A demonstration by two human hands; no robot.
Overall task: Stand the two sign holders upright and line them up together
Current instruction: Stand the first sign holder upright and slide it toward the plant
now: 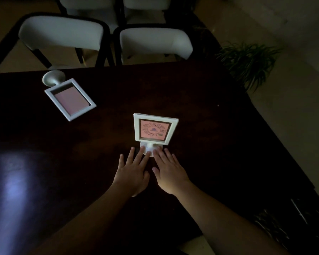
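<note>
A white sign holder (155, 128) with a pink printed card stands upright near the middle of the dark table (219, 137). Its round base sits just beyond my fingertips. My left hand (132, 172) and my right hand (168, 171) lie flat side by side on the table, fingers spread, with the fingertips touching the base from both sides. Neither hand grips anything. A second white sign holder (69, 98) lies flat on its back at the far left of the table, its round foot pointing toward the far edge, its pink card face up.
Two white-backed chairs (63, 34) (155, 43) stand pushed against the table's far edge, with more behind them. A green potted plant (247, 61) is on the floor at the right. A bright light reflection (13, 190) glares on the table at the near left.
</note>
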